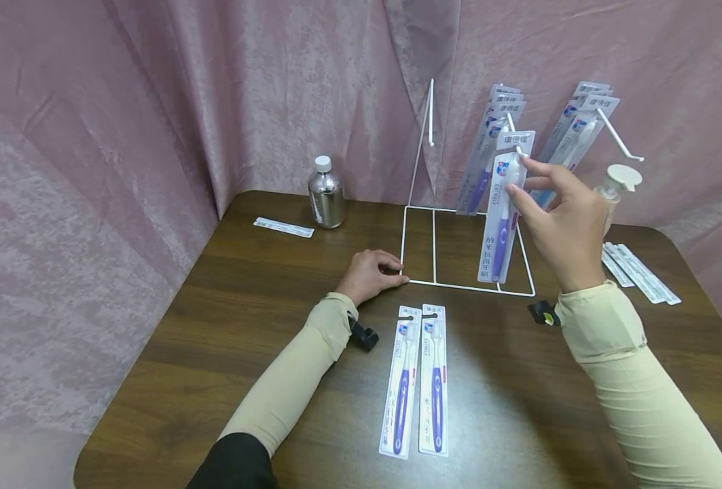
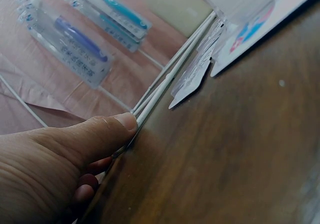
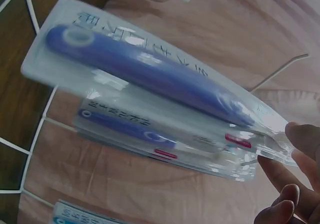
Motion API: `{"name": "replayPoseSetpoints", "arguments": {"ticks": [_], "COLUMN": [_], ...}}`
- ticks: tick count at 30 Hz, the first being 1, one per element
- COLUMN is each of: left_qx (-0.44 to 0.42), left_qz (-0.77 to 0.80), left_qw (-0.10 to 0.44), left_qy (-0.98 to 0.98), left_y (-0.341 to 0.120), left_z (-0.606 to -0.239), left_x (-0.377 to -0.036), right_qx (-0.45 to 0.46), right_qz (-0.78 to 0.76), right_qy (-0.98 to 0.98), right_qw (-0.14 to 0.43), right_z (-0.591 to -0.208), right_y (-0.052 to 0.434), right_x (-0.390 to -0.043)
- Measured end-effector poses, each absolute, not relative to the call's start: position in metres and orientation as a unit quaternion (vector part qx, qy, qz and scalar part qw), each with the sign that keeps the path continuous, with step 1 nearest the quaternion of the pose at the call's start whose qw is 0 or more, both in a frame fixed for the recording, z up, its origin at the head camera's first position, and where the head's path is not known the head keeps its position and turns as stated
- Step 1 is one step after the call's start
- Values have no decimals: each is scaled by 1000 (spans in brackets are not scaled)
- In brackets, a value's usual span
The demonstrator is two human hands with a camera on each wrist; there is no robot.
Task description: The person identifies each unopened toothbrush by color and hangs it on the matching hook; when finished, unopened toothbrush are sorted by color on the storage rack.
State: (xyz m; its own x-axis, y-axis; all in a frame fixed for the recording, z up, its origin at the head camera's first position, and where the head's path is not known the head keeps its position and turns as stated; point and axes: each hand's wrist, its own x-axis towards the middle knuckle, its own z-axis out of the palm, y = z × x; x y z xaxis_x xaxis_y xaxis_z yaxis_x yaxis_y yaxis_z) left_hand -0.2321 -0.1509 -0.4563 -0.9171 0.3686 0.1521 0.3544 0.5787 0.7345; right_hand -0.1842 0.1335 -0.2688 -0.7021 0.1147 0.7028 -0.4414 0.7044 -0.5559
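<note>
Toothbrush pack point(image 1: 503, 210) pinched in right hand point(image 1: 565, 221), at rack hook point(image 1: 521, 151).

The left hand point(image 2: 55, 169) rested on the wooden table point(image 2: 240, 149), its thumb point(image 2: 107, 131) pressed against the white wire rack point(image 2: 170, 76). Flat toothbrush packs point(image 2: 260, 21) lay just beyond the wire. Higher up, more packs point(image 2: 75, 43) hung before the pink curtain point(image 2: 30, 88), perhaps from hooks; the blur hid that.

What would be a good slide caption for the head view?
Right hand holds a toothbrush pack at a hook while left hand steadies the wire rack.
</note>
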Motion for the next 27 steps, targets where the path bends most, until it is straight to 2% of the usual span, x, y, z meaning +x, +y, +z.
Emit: {"name": "replayPoseSetpoints", "arguments": {"ticks": [18,27], "left_qx": [198,194], "left_qz": [406,414], "left_qw": [10,11], "left_qy": [892,890], "left_y": [-150,-149], "left_z": [-456,-454], "left_x": [-231,-230], "right_qx": [40,35], "right_qz": [351,343], "right_qy": [-870,-873], "right_qw": [344,345], "right_z": [-273,-273], "right_y": [125,127], "right_x": [-236,-249]}}
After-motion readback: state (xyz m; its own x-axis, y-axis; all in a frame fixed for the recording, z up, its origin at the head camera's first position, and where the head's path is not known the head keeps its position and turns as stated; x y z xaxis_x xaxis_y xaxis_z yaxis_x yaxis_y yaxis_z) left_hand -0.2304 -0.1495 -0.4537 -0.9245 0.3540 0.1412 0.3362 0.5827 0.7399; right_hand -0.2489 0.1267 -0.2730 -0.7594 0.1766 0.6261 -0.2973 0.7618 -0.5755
